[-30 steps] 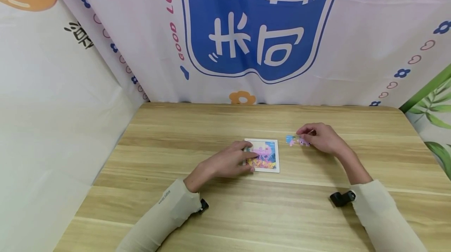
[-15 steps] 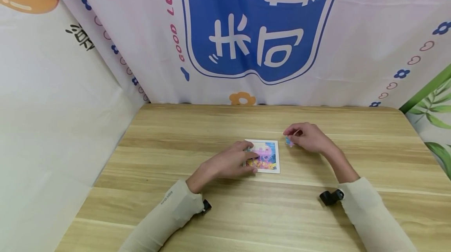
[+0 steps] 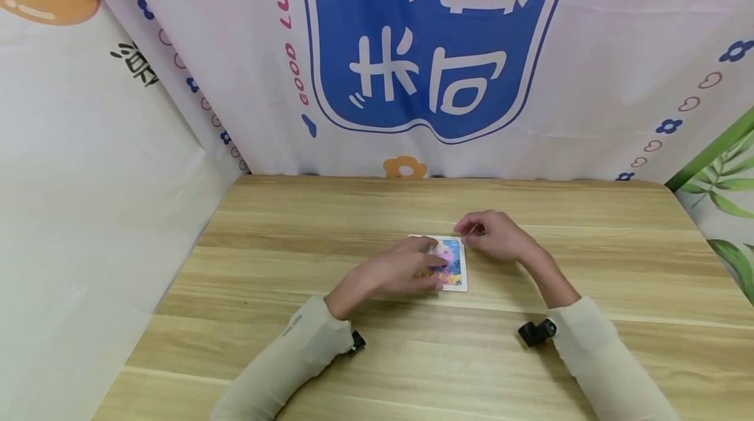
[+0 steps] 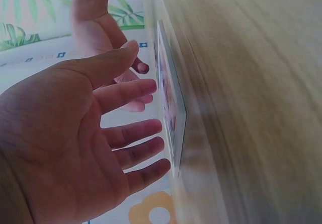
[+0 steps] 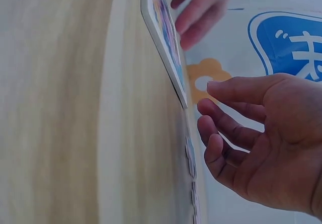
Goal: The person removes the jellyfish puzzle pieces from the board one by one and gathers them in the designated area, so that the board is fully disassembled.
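A small square jigsaw puzzle [image 3: 455, 265] with a white frame and a pink, blue and yellow picture lies flat on the table. My left hand [image 3: 400, 268] reaches over its left part with fingers spread; in the left wrist view the fingertips are at or just above its surface, and contact is unclear. By the puzzle's upper right corner hovers my right hand [image 3: 497, 236], fingers loosely bent. The right wrist view shows nothing between thumb and fingers. Beneath that hand, several loose puzzle pieces [image 5: 190, 157] lie on the table, hidden in the head view.
The wooden table [image 3: 377, 355] extends around the puzzle on every side. A printed cloth [image 3: 247, 80] with a blue sign hangs along the back edge, and a pale sheet [image 3: 88, 211] hangs at the left.
My right hand has moved left from over the loose pieces to the puzzle's corner, and those pieces are now covered from above. My left hand has slid slightly right across the puzzle.
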